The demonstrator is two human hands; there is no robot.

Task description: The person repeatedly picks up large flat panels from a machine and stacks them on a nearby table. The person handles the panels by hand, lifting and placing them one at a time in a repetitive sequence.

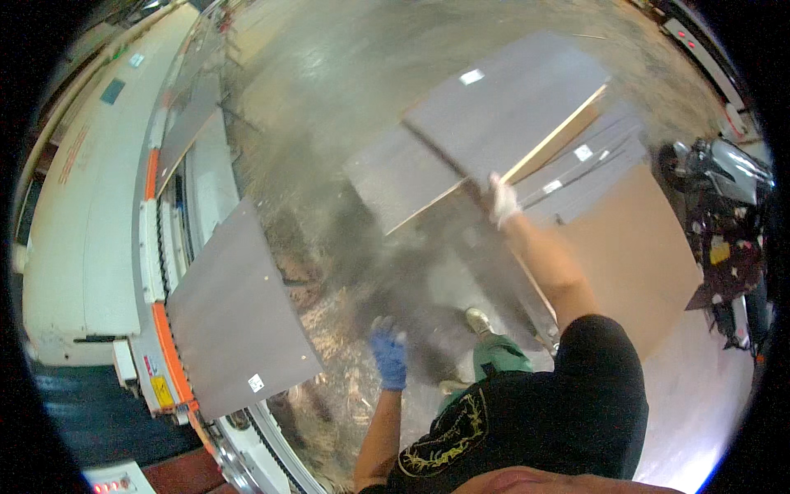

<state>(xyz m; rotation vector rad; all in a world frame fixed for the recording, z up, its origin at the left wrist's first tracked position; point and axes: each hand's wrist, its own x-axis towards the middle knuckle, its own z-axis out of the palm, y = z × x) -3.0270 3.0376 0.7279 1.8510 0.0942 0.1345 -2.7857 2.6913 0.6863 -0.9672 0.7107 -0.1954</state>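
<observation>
My left hand, in a blue glove, hangs over the floor with its fingers apart and nothing in them. To its left, a grey panel with a small white label lies on the machine's edge-side conveyor. My right hand, in a white glove, reaches forward to the near corner of a large grey panel with a pale edge. Blur hides whether its fingers grip that corner or only touch it. Beside this panel lies a smaller grey panel. More labelled grey panels lie to the right.
A long cream machine with orange trim runs along the left. Another panel rests farther up it. A broad brown board lies at my right, near a parked motorbike. Debris litters the floor by the conveyor.
</observation>
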